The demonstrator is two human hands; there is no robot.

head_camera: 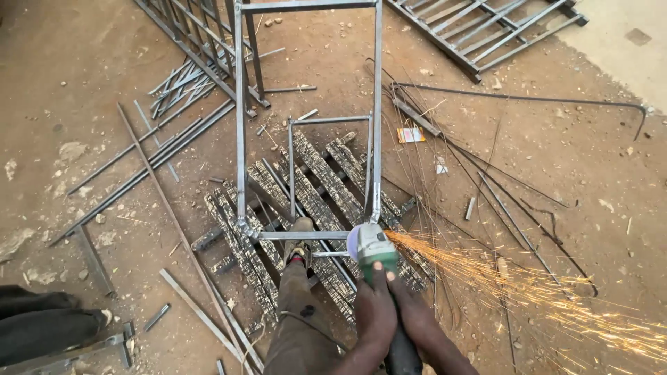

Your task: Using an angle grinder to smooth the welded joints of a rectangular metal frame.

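The angle grinder [375, 253] has a green body with a pale grey, whitish head and a black rear grip. Bright orange-yellow sparks [528, 295] streak from it across the reddish-brown dirt ground [83, 62]. The welded steel frame [240, 139] is bare silvery grey. The wooden pallet [316, 184] under it is charred black with pale grey streaks, a striped, scorched pattern. The trouser leg [295, 319] is dull olive-brown. A small orange and white card [410, 135] lies on the dirt.
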